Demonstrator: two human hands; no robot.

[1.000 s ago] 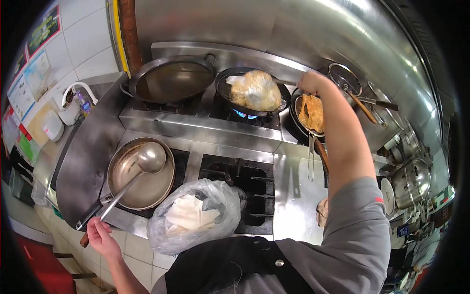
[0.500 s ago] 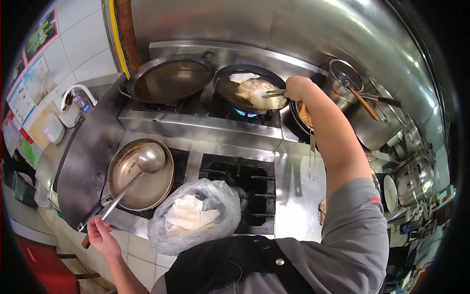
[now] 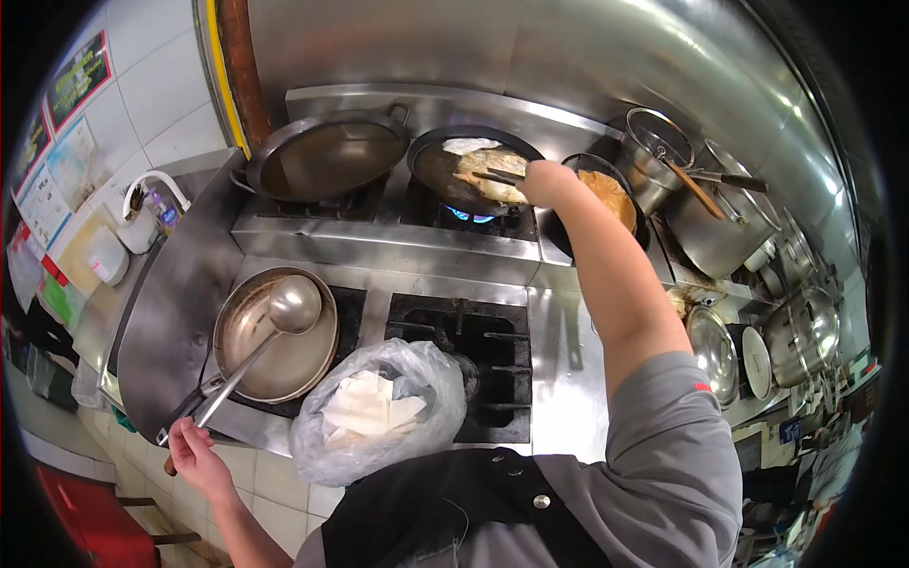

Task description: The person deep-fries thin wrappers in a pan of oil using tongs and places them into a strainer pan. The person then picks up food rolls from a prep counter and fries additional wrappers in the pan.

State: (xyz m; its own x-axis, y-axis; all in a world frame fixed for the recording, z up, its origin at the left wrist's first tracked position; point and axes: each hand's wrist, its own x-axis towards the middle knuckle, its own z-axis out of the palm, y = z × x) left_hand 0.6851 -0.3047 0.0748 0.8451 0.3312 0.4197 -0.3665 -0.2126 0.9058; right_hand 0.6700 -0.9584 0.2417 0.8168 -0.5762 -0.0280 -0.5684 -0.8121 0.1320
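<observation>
My left hand (image 3: pixel 201 462) is closed around the lower handle of a ladle (image 3: pixel 295 305), whose bowl rests in a stainless pan (image 3: pixel 327 346) on the front burner. The wooden end of the ladle pokes out beyond my fingers. My right hand (image 3: pixel 544 184) reaches over the back burner, closed on dark tongs (image 3: pixel 502 177). Their tips touch a browned, folded fried piece (image 3: pixel 485 168) in the oil of a black frying pan (image 3: pixel 431 170). A paler piece (image 3: pixel 469 146) floats behind it. Blue flame (image 3: pixel 470 215) burns beneath that pan.
A wide wok (image 3: pixel 331 161) of oil sits back left. Right of my wrist, a pan holds a golden flat piece (image 3: pixel 606 194). A plastic bag (image 3: pixel 440 388) of pale sheets (image 3: pixel 365 407) lies in front. Pots (image 3: pixel 720 227) and a strainer (image 3: pixel 660 137) stand right.
My right hand has moved slightly left and toward me, and the tongs now meet the browned piece nearer its middle. More of the golden piece's pan shows. My left hand stays on the ladle.
</observation>
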